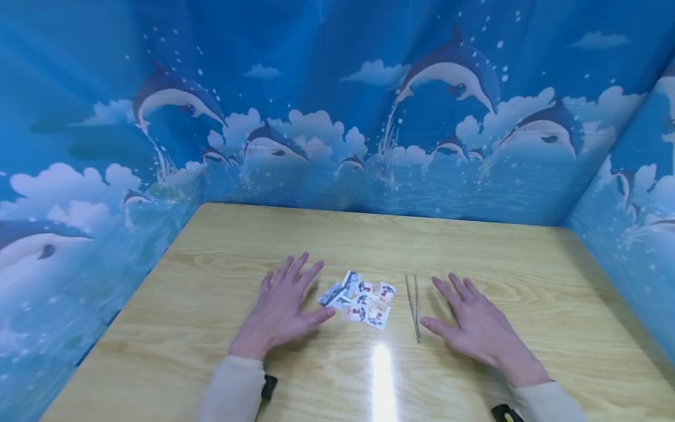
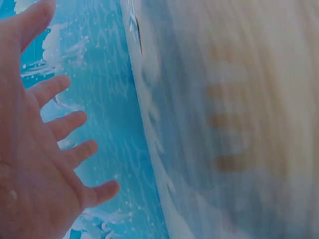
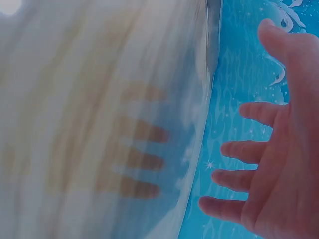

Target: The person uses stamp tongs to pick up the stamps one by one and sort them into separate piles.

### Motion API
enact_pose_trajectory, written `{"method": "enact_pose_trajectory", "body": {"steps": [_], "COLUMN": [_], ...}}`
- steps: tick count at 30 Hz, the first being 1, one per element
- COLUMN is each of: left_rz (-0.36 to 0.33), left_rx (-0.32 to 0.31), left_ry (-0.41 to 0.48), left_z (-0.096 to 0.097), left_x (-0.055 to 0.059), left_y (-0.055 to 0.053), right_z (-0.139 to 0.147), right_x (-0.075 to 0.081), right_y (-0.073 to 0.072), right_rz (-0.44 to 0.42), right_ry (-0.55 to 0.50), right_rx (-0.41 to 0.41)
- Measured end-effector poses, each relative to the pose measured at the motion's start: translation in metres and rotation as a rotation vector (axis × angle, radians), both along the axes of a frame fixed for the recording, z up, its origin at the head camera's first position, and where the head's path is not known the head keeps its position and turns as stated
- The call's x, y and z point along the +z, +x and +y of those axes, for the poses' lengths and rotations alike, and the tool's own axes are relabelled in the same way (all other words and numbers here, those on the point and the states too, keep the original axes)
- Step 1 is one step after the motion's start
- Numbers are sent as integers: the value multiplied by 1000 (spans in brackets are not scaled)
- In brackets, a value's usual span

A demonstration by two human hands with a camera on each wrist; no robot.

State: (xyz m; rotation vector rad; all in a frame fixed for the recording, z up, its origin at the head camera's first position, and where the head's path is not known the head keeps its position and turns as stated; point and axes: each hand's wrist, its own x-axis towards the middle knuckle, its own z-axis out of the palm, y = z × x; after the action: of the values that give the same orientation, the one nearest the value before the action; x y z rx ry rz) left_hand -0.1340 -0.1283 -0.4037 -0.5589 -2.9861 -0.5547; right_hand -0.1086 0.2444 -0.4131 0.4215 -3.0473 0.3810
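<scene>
Several small printed paper pieces, like stamps (image 1: pixel 367 296), lie in a loose overlapping group on the wooden table between my hands. Right of them lies a pair of metal tweezers (image 1: pixel 418 310), its tips pointing away and its joined end toward me. My left hand (image 1: pixel 285 308) is spread palm down just left of the stamps, thumb near their edge. My right hand (image 1: pixel 471 322), fingers also spread, is beside the tweezers with its thumb close to them. Both wrist views show the left palm (image 2: pixel 35 159) and right palm (image 3: pixel 279 184) holding nothing.
The wooden table (image 1: pixel 221 240) has a glossy surface with a bright light reflection (image 1: pixel 383 381) in front of the stamps. A blue curtain (image 1: pixel 327 76) printed with dolphins hangs behind the table and along both sides.
</scene>
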Motion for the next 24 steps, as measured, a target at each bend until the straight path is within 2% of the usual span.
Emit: {"method": "enact_pose_trajectory", "body": {"steps": [9,17,24], "left_rz": [-32,-82,-126], "left_rx": [-112,-204,-238], "left_ry": [51,59,45], "left_z": [21,42,55], "left_x": [1,-1,-3], "left_y": [-10,-15,-18], "right_z": [-15,-23,-29], "right_x": [2,2,3], "right_y": [-6,-14,-21], "right_rz": [-15,-9,-7], "right_ry": [15,38,66], "right_rx": [2,47,82]}}
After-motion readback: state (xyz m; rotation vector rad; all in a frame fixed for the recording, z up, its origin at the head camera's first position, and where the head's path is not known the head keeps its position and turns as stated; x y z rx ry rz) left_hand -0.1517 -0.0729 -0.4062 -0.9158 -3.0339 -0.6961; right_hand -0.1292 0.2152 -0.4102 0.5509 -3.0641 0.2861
